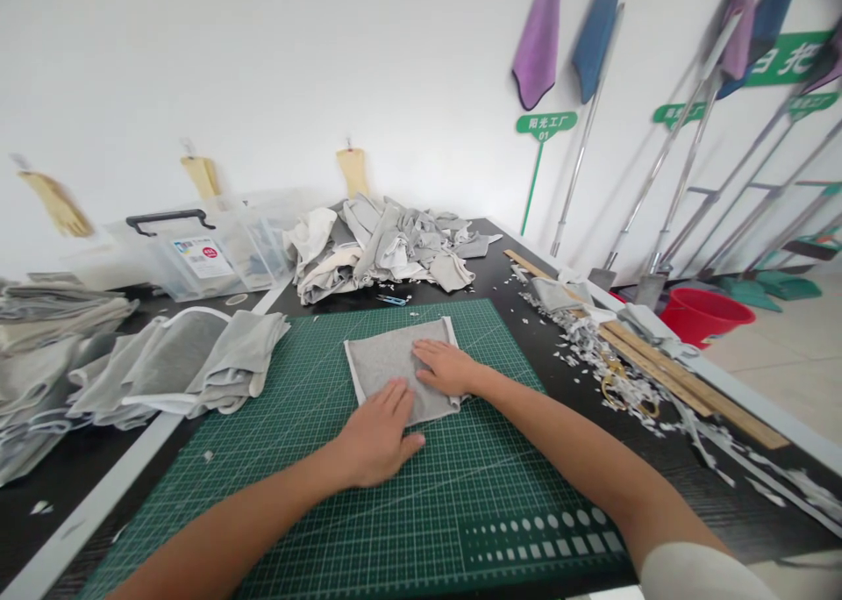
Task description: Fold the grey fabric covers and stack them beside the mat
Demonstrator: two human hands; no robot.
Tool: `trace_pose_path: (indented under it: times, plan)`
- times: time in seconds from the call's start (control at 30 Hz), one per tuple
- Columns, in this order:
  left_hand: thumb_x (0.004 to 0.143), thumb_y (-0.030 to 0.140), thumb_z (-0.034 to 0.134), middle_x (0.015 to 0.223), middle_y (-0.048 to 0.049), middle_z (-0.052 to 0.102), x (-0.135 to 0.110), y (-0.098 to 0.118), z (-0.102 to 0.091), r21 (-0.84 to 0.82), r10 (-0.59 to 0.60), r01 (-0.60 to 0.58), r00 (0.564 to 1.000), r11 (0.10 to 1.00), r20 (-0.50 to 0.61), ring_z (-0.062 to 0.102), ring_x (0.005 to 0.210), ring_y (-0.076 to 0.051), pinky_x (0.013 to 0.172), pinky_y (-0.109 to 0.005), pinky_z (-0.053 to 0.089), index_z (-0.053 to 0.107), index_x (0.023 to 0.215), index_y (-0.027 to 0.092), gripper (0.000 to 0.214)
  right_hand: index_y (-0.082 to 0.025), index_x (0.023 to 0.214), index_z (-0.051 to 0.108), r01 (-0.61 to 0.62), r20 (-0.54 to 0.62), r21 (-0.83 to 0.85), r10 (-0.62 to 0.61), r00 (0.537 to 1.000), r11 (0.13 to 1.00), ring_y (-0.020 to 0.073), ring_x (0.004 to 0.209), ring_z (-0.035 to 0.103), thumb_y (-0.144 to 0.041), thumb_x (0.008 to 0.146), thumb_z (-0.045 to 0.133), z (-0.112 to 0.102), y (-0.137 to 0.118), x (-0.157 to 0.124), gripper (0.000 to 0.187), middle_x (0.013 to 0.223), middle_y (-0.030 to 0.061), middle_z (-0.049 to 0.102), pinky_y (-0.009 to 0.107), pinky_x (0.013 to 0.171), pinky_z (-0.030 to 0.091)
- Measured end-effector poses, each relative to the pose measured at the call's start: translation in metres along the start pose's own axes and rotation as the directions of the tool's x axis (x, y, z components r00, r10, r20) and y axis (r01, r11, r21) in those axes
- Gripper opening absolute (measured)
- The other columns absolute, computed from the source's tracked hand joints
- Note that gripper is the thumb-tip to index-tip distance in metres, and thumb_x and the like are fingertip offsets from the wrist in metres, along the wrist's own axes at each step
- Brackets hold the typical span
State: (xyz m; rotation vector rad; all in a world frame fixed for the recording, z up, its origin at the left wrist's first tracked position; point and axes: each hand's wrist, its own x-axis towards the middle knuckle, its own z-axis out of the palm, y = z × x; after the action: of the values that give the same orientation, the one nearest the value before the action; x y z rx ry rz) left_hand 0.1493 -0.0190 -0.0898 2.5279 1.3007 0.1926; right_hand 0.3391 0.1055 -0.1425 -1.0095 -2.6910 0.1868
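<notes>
A grey cloth piece (388,359) with white edging along its sides lies flat on the green cutting mat (276,495). My left hand (378,433) rests on its near left part, fingers stretched out and the thumb apart. On its right side lies my right hand (447,367), palm down with the fingers extended. Neither hand grips the cloth; both press flat on it. The cloth's near right corner looks slightly folded or rumpled beside my right wrist.
Folded grey cloths (197,359) lie at the left, partly over the mat. Behind it are a heap of grey scraps (395,240), small blue thread snips (393,300) and a clear plastic box (197,253). Wooden rulers (690,376), gold-handled scissors (615,381) and white scraps line the right edge.
</notes>
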Motion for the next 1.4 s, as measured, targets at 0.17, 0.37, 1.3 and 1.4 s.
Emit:
trace_pose_path:
  times: [0.17,0.37,1.3,1.4]
  plan:
    - [0.092,0.037,0.031,0.130,-0.0017,0.052,-0.026,0.034,-0.015,-0.269,0.534,-0.474,0.812,0.838,0.234,0.042,0.125,-0.018,0.107,-0.035,0.030,0.045,0.129,0.027,0.041,-0.010,0.134,0.040,-0.003,0.026,0.004,0.003,1.000,1.000,0.0265,0.131,0.031,-0.042,0.088,0.038,-0.001,0.000,0.001,0.056,0.142,0.0148,0.035,0.043,0.106,0.026]
    - [0.089,0.050,0.032,0.146,-0.0142,0.026,-0.005,0.014,0.001,-0.040,0.028,-0.026,0.999,0.999,0.047,0.022,0.135,-0.029,0.109,-0.050,0.021,0.033,0.138,0.013,0.061,-0.012,0.132,0.042,-0.008,-0.003,-0.003,0.008,1.000,1.000,0.0249,0.130,0.033,-0.037,0.089,0.037,0.002,-0.001,0.001,0.050,0.141,0.0139,0.038,0.044,0.105,0.027]
    - [0.092,0.041,0.029,0.142,-0.0054,0.037,-0.029,0.045,0.000,-0.263,0.564,-0.509,0.797,0.820,0.214,0.027,0.133,-0.019,0.112,-0.041,0.016,0.029,0.140,0.021,0.052,-0.011,0.130,0.044,0.013,-0.014,-0.109,-0.014,1.000,0.994,0.0255,0.128,0.037,-0.032,0.092,0.031,0.000,-0.004,-0.003,0.045,0.139,0.0134,0.041,0.042,0.103,0.030]
    - [0.092,0.038,0.030,0.144,-0.0054,0.034,-0.026,0.042,0.002,-0.150,0.436,-0.418,0.893,0.896,0.115,0.022,0.135,-0.021,0.113,-0.045,0.012,0.032,0.139,0.021,0.049,-0.011,0.128,0.045,0.007,-0.041,-0.159,-0.014,0.999,0.987,0.0248,0.127,0.038,-0.029,0.093,0.032,-0.002,-0.010,-0.004,0.042,0.137,0.0139,0.042,0.041,0.103,0.031]
